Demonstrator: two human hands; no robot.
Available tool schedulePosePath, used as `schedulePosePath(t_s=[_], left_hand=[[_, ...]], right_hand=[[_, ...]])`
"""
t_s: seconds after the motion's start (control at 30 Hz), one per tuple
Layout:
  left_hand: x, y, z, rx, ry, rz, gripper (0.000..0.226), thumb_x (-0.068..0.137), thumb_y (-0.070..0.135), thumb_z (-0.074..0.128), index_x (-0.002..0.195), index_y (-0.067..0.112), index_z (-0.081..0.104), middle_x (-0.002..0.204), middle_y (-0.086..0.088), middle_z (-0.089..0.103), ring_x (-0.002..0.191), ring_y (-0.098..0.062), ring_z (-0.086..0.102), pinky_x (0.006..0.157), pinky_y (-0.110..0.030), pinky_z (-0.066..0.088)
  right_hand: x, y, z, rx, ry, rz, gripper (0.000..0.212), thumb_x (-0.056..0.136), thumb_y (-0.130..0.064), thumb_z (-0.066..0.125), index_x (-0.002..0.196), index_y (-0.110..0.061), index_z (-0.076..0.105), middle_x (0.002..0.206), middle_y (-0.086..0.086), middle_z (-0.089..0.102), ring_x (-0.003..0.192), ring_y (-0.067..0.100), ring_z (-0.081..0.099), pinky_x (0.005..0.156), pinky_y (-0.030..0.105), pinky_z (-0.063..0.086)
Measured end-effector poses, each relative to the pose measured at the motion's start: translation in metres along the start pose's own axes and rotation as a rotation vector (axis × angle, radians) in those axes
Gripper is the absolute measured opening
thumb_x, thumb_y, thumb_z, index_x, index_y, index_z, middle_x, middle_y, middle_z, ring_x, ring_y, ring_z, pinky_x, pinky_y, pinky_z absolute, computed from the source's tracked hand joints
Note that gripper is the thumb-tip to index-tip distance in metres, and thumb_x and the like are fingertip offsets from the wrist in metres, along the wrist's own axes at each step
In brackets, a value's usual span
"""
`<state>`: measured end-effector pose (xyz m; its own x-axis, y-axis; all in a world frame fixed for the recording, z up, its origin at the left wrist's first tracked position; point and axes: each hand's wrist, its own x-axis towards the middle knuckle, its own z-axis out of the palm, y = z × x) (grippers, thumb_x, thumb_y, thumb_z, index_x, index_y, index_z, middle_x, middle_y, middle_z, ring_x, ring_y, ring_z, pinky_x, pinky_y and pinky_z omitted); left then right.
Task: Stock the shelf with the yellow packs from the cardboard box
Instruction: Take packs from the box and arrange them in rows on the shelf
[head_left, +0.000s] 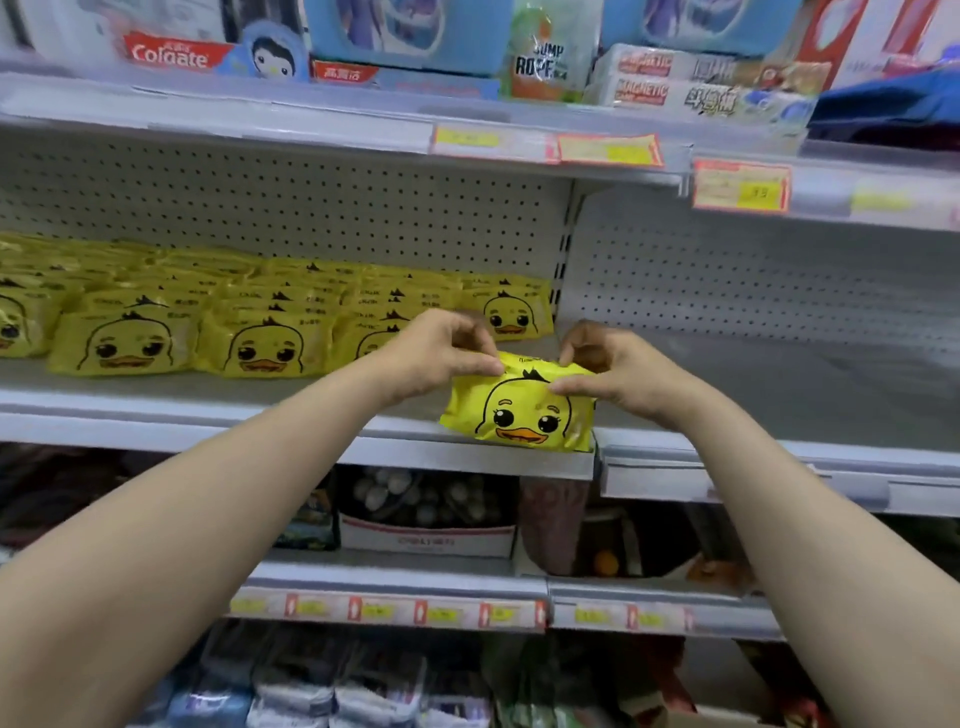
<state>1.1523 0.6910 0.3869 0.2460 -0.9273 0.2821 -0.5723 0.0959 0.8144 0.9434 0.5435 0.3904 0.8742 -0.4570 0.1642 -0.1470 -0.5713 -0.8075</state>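
Both hands pinch one yellow pack by its top edge, left hand at one corner, right hand at the other; it stands on the shelf front edge; stocked packs lie behind the left hand.

Open on the shelf in front of the rows and rightwards; blocked behind by yellow packs, overhead by upper shelf.

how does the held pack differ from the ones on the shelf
The held pack is pinched at its top by left hand and right hand; the shelved packs lie untouched. The held pack is alone, frontmost on the shelf; the shelved packs overlap in rows. Same duck face.
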Motion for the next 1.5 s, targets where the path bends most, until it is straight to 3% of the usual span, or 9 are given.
schedulePosePath(t_s=[0.2,0.37,0.53,0.67,0.83,0.93,1.13,1.3,1.5], left_hand=[[0.039,-0.010,-0.010,0.215,-0.035,-0.044,0.015,0.076,0.023,0.083,0.074,0.022,0.068,0.071,0.015,0.069,0.063,0.009,0.059,0.061,-0.011,0.044],[0.087,-0.017,-0.020,0.413,-0.055,-0.025,0.015,0.077,0.031,0.081,0.081,0.021,0.071,0.087,0.008,0.072,0.086,-0.008,0.065,0.073,-0.027,0.052],[0.132,-0.033,-0.032,0.455,-0.033,-0.004,0.019,0.075,0.029,0.083,0.082,0.016,0.071,0.081,0.009,0.069,0.077,-0.003,0.063,0.064,-0.020,0.046],[0.164,-0.052,-0.040,0.477,-0.042,-0.003,0.019,0.076,0.029,0.083,0.082,0.016,0.071,0.083,0.012,0.067,0.080,-0.003,0.061,0.060,-0.018,0.043],[0.192,-0.070,-0.043,0.550,-0.103,0.034,0.019,0.078,0.027,0.081,0.086,0.013,0.072,0.090,0.008,0.069,0.085,-0.003,0.061,0.068,-0.019,0.042],[0.204,-0.082,-0.046,0.567,-0.127,0.054,0.019,0.080,0.027,0.080,0.088,0.010,0.073,0.093,0.004,0.072,0.086,-0.006,0.063,0.077,-0.025,0.047],[0.222,-0.095,-0.048,0.615,-0.109,0.050,0.020,0.080,0.032,0.079,0.089,0.016,0.071,0.094,0.006,0.066,0.092,-0.011,0.060,0.077,-0.026,0.044],[0.229,-0.099,-0.048,0.599,-0.111,0.062,0.019,0.079,0.030,0.079,0.088,0.016,0.070,0.091,0.004,0.066,0.091,-0.014,0.062,0.082,-0.028,0.047],[0.227,-0.105,-0.047,0.555,-0.100,0.052,0.018,0.079,0.029,0.080,0.084,0.016,0.070,0.077,0.013,0.060,0.082,-0.010,0.061,0.074,-0.023,0.042]], right_hand=[[0.025,0.030,-0.006,0.082,0.191,0.044,0.017,0.076,-0.016,0.085,0.073,-0.014,0.069,0.073,-0.006,0.072,0.071,0.006,0.063,0.068,0.020,0.047],[0.066,0.040,-0.024,0.081,0.217,0.072,0.015,0.079,-0.009,0.081,0.079,-0.013,0.067,0.079,-0.004,0.075,0.078,0.008,0.069,0.074,0.026,0.056],[0.114,0.046,-0.034,0.044,0.245,0.027,0.025,0.077,-0.011,0.084,0.088,-0.018,0.063,0.088,0.006,0.072,0.080,0.011,0.067,0.065,0.020,0.050],[0.150,0.060,-0.039,0.018,0.271,0.031,0.028,0.075,-0.012,0.086,0.093,-0.018,0.065,0.100,0.015,0.072,0.090,0.017,0.068,0.078,0.031,0.054],[0.179,0.072,-0.037,-0.043,0.284,0.087,0.033,0.077,-0.014,0.085,0.102,-0.011,0.065,0.093,0.002,0.071,0.088,0.013,0.066,0.080,0.030,0.053],[0.194,0.083,-0.035,-0.058,0.309,0.099,0.030,0.075,-0.017,0.087,0.096,-0.018,0.067,0.096,0.003,0.073,0.093,0.016,0.070,0.087,0.037,0.057],[0.213,0.094,-0.034,-0.167,0.364,0.094,0.029,0.073,-0.026,0.089,0.092,-0.026,0.067,0.094,0.000,0.075,0.095,0.016,0.070,0.092,0.045,0.056],[0.223,0.097,-0.034,-0.241,0.412,0.107,0.033,0.071,-0.025,0.089,0.097,-0.021,0.068,0.093,0.002,0.075,0.096,0.017,0.070,0.091,0.043,0.055],[0.220,0.097,-0.027,-0.219,0.407,0.143,0.035,0.075,-0.020,0.087,0.104,-0.013,0.070,0.105,0.000,0.072,0.102,0.013,0.067,0.094,0.032,0.053]])
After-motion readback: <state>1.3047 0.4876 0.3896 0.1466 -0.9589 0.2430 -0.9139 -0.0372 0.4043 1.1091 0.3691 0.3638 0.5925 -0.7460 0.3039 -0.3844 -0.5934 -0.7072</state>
